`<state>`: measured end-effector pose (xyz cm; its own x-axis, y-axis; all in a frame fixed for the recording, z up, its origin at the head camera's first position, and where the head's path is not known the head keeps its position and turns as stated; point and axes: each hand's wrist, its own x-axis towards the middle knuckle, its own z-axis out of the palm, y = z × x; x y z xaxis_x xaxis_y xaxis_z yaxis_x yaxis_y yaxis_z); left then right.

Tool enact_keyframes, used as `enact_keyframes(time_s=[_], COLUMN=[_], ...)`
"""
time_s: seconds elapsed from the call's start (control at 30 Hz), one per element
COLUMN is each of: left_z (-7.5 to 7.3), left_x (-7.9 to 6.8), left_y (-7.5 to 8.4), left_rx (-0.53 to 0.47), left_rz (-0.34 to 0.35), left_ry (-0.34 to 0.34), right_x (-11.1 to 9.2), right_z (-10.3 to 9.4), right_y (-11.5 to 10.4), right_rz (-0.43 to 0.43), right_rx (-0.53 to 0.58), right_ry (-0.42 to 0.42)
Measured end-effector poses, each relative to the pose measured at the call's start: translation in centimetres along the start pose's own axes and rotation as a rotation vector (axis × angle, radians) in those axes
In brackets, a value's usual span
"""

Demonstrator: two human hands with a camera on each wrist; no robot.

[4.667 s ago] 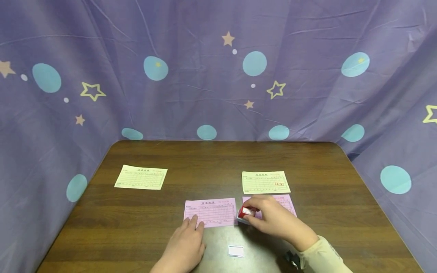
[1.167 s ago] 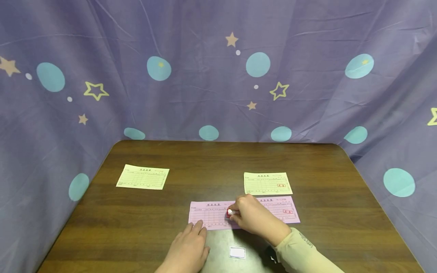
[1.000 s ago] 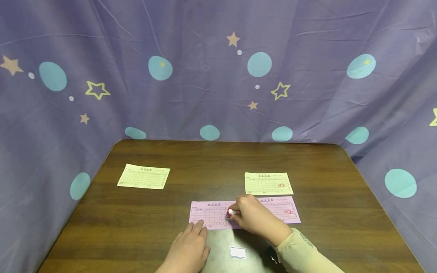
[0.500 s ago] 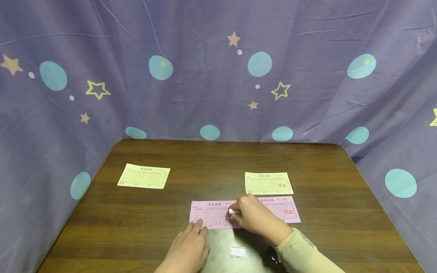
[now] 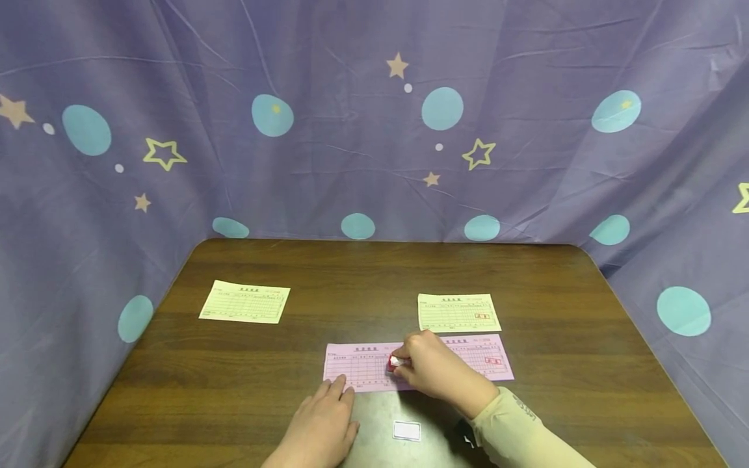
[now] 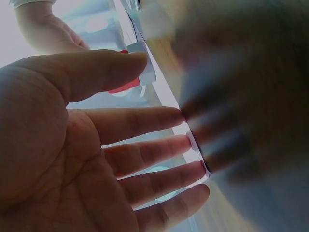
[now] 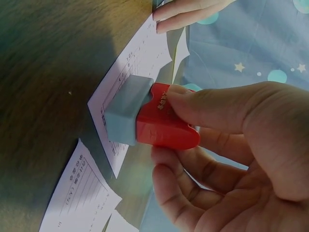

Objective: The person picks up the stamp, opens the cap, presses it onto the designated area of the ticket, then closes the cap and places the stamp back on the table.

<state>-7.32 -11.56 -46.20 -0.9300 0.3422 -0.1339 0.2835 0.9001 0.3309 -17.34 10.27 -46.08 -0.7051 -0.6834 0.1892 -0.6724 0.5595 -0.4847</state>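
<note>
My right hand (image 5: 447, 377) pinches a red and grey rubber stamp (image 7: 164, 123) between thumb and fingers. The stamp stands on the right part of the left pink form slip (image 5: 357, 364), its grey base against the paper in the right wrist view. Whatever lies under the base is hidden. My left hand (image 5: 320, 422) rests its straight fingertips on that slip's lower left edge. To the right lies a second pink slip (image 5: 474, 354), partly behind my right hand, with a red boxed stamp mark near its right end.
A yellow slip (image 5: 456, 315) with a red mark lies behind the right pink slip. Another yellow slip (image 5: 246, 302), with no red mark visible, lies at the left. A small pale rectangular piece (image 5: 406, 431) sits between my forearms. Purple curtains surround the wooden table (image 5: 328, 266).
Since the oldest frame, my right hand has moved the stamp left, from beside the right pink slip onto the left one. Over the last second both hands stay put.
</note>
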Motion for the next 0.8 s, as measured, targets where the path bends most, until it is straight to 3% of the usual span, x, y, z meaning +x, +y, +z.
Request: enact_keyframes(time_s=[0.8], left_z=[0.06], left_x=[-0.04], left_y=[-0.08], left_rx=[-0.006], left_rz=[-0.006], left_ry=[-0.008], right_x=[0.05], right_z=[-0.25], right_y=[-0.10], right_rz=[-0.018], right_rx=[0.012], right_ry=[0.002])
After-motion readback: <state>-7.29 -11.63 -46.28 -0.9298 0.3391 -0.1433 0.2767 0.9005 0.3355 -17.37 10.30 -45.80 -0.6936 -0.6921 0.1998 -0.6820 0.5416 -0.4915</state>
